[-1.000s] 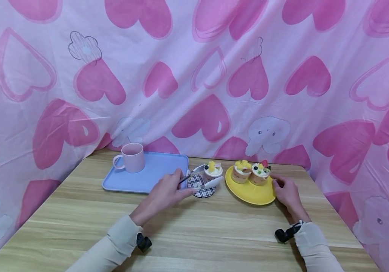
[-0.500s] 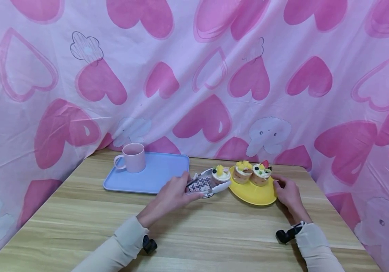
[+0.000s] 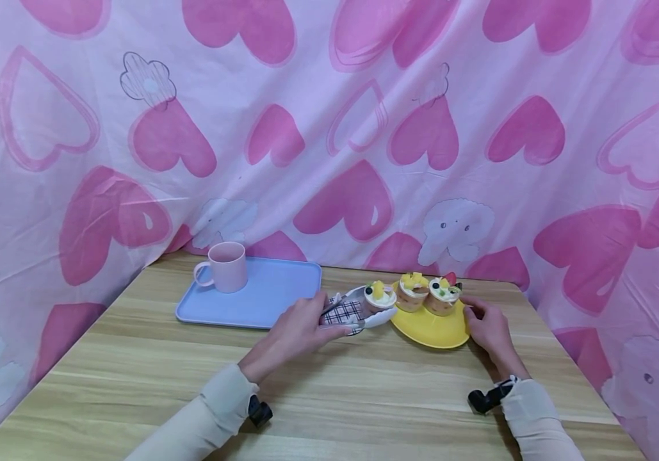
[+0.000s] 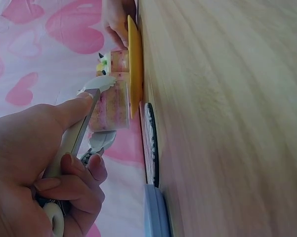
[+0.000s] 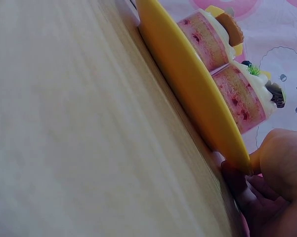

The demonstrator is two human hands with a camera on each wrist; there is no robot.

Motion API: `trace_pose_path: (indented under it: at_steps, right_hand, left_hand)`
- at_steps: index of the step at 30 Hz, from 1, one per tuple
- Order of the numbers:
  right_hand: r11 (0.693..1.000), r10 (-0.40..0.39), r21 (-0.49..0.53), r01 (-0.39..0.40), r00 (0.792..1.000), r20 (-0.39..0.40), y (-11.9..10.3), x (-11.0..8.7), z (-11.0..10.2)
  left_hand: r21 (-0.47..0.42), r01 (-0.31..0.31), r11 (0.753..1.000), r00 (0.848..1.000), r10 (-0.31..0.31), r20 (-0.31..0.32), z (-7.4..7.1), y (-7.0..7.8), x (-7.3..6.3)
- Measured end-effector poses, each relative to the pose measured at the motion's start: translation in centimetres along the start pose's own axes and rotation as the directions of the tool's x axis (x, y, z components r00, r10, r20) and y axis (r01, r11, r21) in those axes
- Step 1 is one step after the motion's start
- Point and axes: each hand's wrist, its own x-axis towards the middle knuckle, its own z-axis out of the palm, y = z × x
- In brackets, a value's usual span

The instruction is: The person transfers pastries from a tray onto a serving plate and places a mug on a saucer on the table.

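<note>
My left hand (image 3: pixel 300 326) grips a pair of tongs (image 4: pixel 69 143) with white tips. Between those tips is a clear dessert cup (image 3: pixel 380 296) with pink-and-tan layers, cream and yellow fruit on top. In the left wrist view this cup (image 4: pixel 111 106) is raised off the table, at the plate's left edge. Below and left of it lies a round plaid coaster (image 3: pixel 343 312), partly hidden by the tongs. My right hand (image 3: pixel 487 330) pinches the right rim of a yellow plate (image 3: pixel 433 333). On that plate stand two similar dessert cups (image 3: pixel 412 296), side by side towards the back.
A blue tray (image 3: pixel 271 282) lies at the back left, bearing a pink mug (image 3: pixel 228 267) with its handle to the left. The wooden table (image 3: pixel 364 397) stretches in front. A pink heart-patterned cloth (image 3: pixel 329 128) hangs behind the table's back edge.
My left hand has moved right, carrying the dessert cup in the tongs from above the coaster to the yellow plate's left edge. My right hand keeps its hold on the plate.
</note>
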Motion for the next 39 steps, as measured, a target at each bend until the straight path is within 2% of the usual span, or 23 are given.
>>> trace_pose_path:
  at_steps: [23,32,39]
  right_hand:
    - [1.0,0.01,-0.006,-0.01,1.0,0.009,0.0,0.2,0.1]
    - [0.999,-0.035,-0.029,0.034,0.999,-0.036,0.3,0.3,0.0]
    - [0.999,-0.018,-0.03,0.017,1.0,-0.025,0.1,0.2,0.0]
  left_hand:
    - [0.016,-0.013,1.0,0.997,0.012,0.076,1.7,2.4,1.0]
    - [0.027,-0.028,0.999,0.994,0.025,0.102,2.8,3.4,1.5]
    - [0.001,-0.026,1.0,0.993,0.026,0.116,3.8,3.8,2.0]
